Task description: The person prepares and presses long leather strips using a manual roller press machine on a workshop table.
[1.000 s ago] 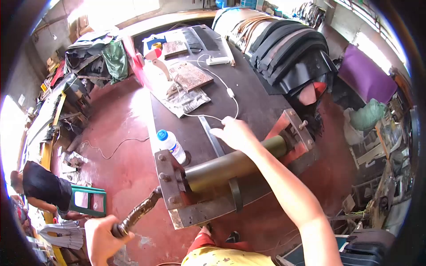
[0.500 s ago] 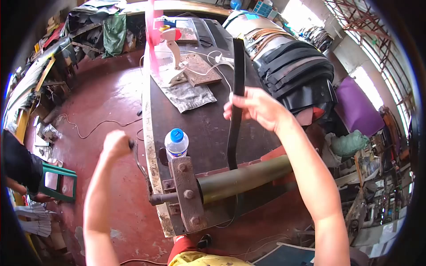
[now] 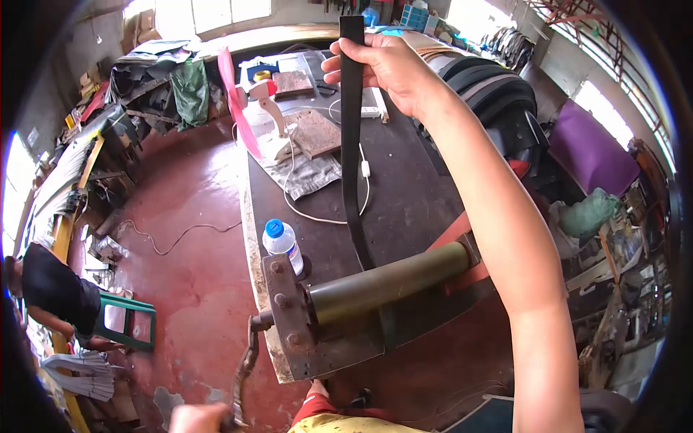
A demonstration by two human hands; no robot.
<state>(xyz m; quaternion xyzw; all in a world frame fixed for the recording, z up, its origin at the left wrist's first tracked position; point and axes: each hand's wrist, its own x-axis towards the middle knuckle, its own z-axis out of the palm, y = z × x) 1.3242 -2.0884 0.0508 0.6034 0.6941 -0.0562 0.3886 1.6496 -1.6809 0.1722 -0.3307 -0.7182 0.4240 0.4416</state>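
My right hand (image 3: 386,68) grips a long black strip (image 3: 351,144) near its upper end, thumb across its face. The strip's lower end meets the back of a metal roller (image 3: 390,281), which is bolted into a rusty frame (image 3: 287,307) at the table's near end. At the bottom edge, partly cut off, my left hand (image 3: 198,418) is closed around the handle end of a crank (image 3: 245,368). The crank joins the roller's shaft on the left. Behind the frame stands a water bottle (image 3: 280,244) with a blue cap.
On the dark table (image 3: 411,180) are a pink fan (image 3: 242,108), a rusty plate (image 3: 316,133), a grey cloth (image 3: 310,179) and a white cord. Black sheets (image 3: 491,94) are piled at the right. Another person (image 3: 58,292) bends beside a green stool (image 3: 130,321) at the left.
My left hand has swung the crank from above the shaft down to the bottom edge. My right hand has moved up and away, and more of the black strip shows above the roller.
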